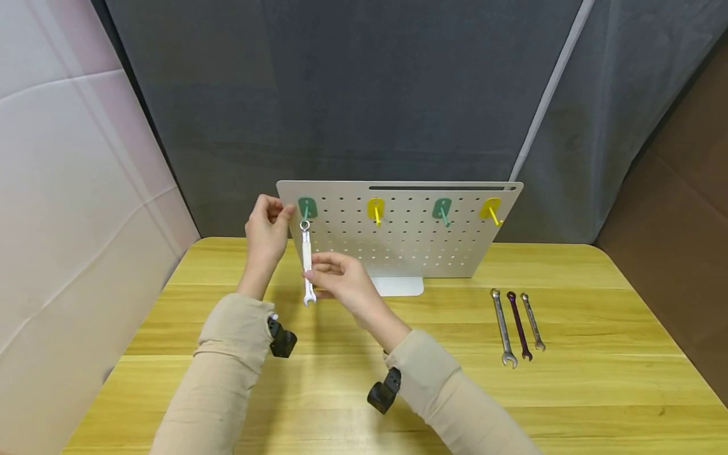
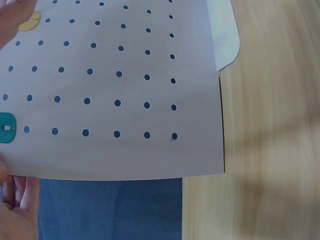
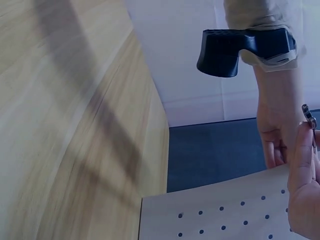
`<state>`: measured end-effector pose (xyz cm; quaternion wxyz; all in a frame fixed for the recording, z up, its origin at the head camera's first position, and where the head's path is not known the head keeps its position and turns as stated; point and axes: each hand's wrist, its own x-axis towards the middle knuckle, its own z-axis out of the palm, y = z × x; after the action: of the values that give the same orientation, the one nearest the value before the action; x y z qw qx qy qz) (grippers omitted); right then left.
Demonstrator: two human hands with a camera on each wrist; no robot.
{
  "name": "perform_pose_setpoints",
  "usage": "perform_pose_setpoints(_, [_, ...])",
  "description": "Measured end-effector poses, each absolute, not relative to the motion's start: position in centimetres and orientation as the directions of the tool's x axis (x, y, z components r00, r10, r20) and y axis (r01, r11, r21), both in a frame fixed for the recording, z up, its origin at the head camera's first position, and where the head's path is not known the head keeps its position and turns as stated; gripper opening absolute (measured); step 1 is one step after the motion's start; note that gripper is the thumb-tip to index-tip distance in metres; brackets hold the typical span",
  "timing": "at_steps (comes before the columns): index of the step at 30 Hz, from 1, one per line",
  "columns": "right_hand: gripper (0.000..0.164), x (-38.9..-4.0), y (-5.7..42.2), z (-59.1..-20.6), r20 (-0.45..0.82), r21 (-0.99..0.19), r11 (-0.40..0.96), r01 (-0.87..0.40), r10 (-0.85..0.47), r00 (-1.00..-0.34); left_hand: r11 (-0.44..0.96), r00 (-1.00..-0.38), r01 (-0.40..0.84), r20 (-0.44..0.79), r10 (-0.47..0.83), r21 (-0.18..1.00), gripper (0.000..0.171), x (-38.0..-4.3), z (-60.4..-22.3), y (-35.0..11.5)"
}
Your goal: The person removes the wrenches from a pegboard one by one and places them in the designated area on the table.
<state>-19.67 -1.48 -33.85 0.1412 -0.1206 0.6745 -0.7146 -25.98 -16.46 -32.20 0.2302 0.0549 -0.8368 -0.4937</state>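
Note:
My right hand pinches a silver combination wrench by its lower part, with the open jaw pointing down. The wrench's ring end is at the tip of the leftmost green hook, overlapping it in the head view. With my left hand I grip the left edge of a white pegboard, thumb in front and fingers behind it. In the right wrist view the end of the wrench shows beyond the right fingers, and the left hand holds the board's edge.
Two yellow hooks and another green hook line the board's upper part. Its white foot stands on the wooden table. Three more wrenches lie to the right: a large silver one, a purple one and a small silver one.

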Motion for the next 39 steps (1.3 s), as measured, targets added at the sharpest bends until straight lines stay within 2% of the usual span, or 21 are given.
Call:
perform_pose_setpoints(14, [0.036,-19.7,-1.7,-33.5,-0.031,-0.996,-0.066,0.059,-0.359,-0.933,0.506,-0.891,0.133,0.326,-0.316,0.852,0.025,-26.0,-32.3,-16.5])
perform_pose_setpoints(25, [0.034,-19.7,-1.5,-33.4,0.020,-0.998,-0.061,0.002,-0.357,-0.934,0.506,-0.895,0.128,0.319,-0.311,0.853,0.026,-26.0,-32.2,-16.5])
perform_pose_setpoints(39, [0.028,-20.1,1.1,-35.1,0.005,-1.000,0.013,-0.010,-0.339,-0.941,0.507,-0.893,0.124,0.319,-0.319,0.853,0.026,-26.0,-32.2,-16.5])
